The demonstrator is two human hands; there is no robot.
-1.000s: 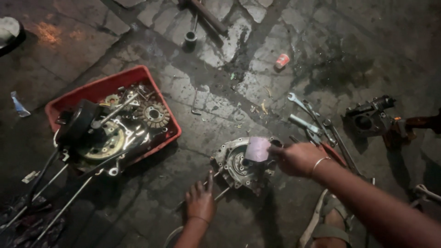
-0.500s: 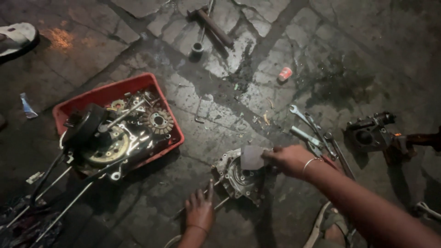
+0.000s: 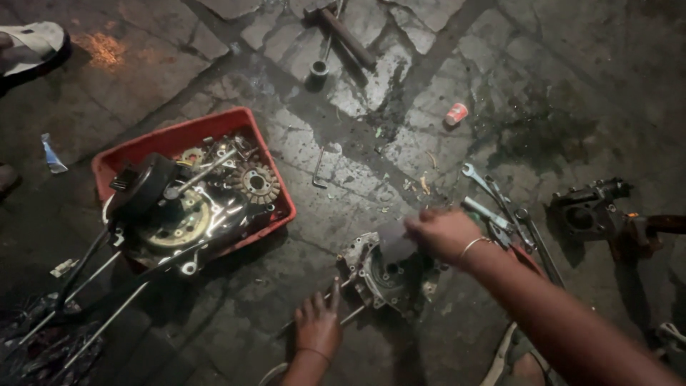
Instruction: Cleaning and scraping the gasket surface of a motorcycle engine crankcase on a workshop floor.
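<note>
Engine casing (image 3: 386, 275), a grey metal housing with a round opening, lies on the dark stone floor (image 3: 400, 143), near the middle of the scene and a little toward the near side. Its open face looks up, so a person working from above can reach inside. It seems slightly longer from left to right, but the shape is too irregular to be sure.

The right hand (image 3: 443, 232) comes in from the right and is closed on a small piece of grey cloth or paper (image 3: 394, 239), pressed on the far upper edge of the casing; I judge it is a wiping hold. The left hand (image 3: 318, 325) lies flat and open on the floor, fingers spread, just beside the near left corner, touching a thin metal rod (image 3: 350, 314) that goes under the casing. It looks like a support for the body.

A red plastic tray (image 3: 275, 214) full of gears and parts stands to the left. Spanners (image 3: 493, 193) lie to the right, within easy reach.
</note>
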